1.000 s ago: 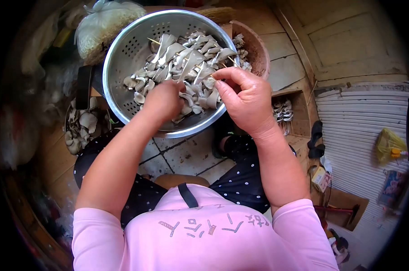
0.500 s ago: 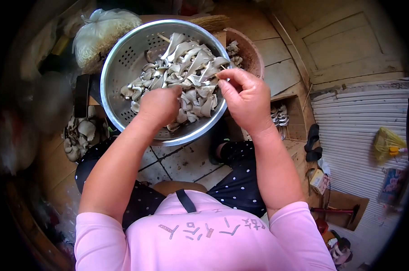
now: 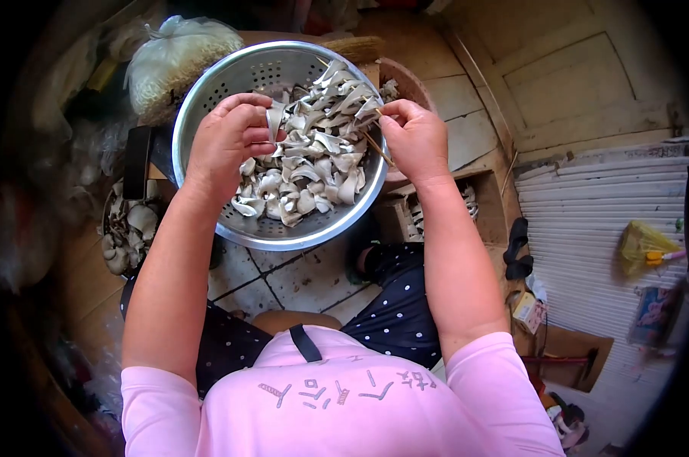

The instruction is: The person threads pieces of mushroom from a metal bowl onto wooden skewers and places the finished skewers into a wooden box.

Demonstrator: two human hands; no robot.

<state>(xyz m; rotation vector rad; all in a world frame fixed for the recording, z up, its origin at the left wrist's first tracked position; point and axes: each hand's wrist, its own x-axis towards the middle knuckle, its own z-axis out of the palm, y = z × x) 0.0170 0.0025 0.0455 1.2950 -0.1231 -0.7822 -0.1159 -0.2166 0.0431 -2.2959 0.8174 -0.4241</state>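
A wide metal colander [image 3: 303, 244] holds a heap of torn grey oyster mushroom pieces [image 3: 303, 179]. My right hand [image 3: 414, 141], at the colander's right rim, pinches the near end of a wooden skewer. Overlapping mushroom pieces are threaded along this skewer [image 3: 350, 93], which slants up and left over the heap. My left hand [image 3: 230, 145] is over the colander's left side, its fingers closed on a single mushroom piece [image 3: 274, 120]. Under my right hand, another thin stick [image 3: 379, 151] leans at the rim.
Behind the colander's right side stands a reddish basin [image 3: 407, 85]. A box [image 3: 475, 199] with more mushrooms sits at right. Whole mushrooms [image 3: 135, 225] are piled at left, below a filled plastic bag [image 3: 178, 61]. Black slippers [image 3: 518, 247] lie by the corrugated panel.
My left hand has risen from the heap, up and left, with a mushroom piece in its fingers. The threaded skewer now points more steeply upward in my right hand.
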